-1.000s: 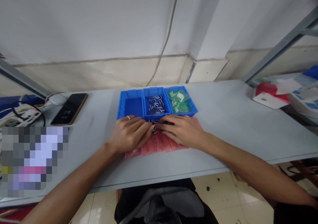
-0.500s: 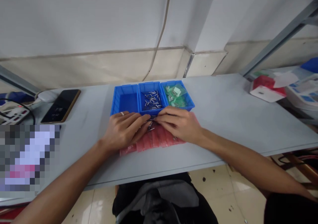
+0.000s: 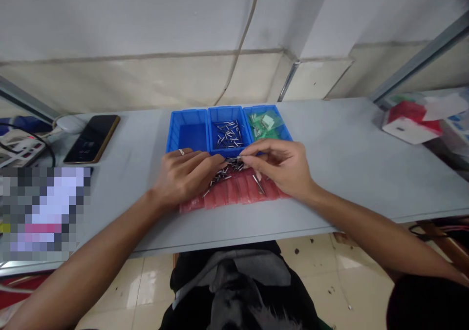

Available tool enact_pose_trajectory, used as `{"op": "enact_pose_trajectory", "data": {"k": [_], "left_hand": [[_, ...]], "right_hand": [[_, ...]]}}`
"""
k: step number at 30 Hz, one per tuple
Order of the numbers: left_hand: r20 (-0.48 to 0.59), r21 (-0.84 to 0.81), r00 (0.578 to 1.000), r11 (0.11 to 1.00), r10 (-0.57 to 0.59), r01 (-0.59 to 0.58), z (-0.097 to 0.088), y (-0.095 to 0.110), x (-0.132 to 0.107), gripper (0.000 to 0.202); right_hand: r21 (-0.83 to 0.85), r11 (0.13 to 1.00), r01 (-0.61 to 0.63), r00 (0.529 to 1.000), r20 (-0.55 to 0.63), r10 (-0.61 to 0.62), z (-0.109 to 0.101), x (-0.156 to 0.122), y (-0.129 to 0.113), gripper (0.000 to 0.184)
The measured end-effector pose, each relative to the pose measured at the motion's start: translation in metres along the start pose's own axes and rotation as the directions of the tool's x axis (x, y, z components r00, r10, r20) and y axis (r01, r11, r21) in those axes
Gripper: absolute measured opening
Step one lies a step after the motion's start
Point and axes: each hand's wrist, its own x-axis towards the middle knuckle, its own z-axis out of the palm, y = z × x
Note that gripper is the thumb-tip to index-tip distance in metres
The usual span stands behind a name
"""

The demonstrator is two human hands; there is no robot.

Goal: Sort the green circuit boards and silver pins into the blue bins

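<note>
My left hand [image 3: 188,176], a ring on one finger, rests over the left part of a row of red plastic bags [image 3: 234,188]. Its fingers are closed together beside a heap of small metal pins [image 3: 222,175]; whatever they hold is hidden. The thumb and fingertips of my right hand [image 3: 284,166] pinch a small metal pin just in front of the middle bin [image 3: 230,151]. Beneath that hand a longer metal pin [image 3: 258,184] lies on the bags. More metal pins [image 3: 230,134] lie inside the middle bin.
An empty-looking blue bin [image 3: 188,125] stands left of the middle one; the right bin [image 3: 286,130] holds green plastic bags [image 3: 266,125]. A phone [image 3: 92,138] and a power strip [image 3: 24,147] lie at left. A red and white box [image 3: 412,122] sits at right.
My right hand has drawn back to the right and opened a gap from my left hand, uncovering more metal pins. My left hand stays by the heap. The camera view has shifted slightly.
</note>
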Motion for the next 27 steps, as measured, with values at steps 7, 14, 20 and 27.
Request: {"op": "enact_pose_trajectory", "data": {"k": [7,14,20,27], "left_hand": [[-0.054,0.014,0.999,1.0,0.003,-0.002,0.001,-0.001,0.0,0.014],[-0.048,0.008,0.999,1.0,-0.012,0.012,-0.004,0.0,0.001,0.004],[-0.078,-0.019,0.994,0.997,-0.072,0.07,-0.006,-0.001,0.001,0.005],[-0.055,-0.049,0.996,0.997,-0.067,0.065,-0.006,-0.001,0.001,0.005]], "right_hand": [[0.05,0.998,-0.026,1.0,0.006,0.026,-0.001,0.0,0.0,0.011],[0.03,0.998,-0.059,0.998,-0.022,0.06,0.0,0.002,0.006,0.008],[0.071,0.997,-0.038,0.997,-0.061,0.042,-0.008,0.011,0.007,0.026],[-0.486,0.771,0.412,0.884,0.419,-0.208,-0.005,0.003,0.011,0.024]]}}
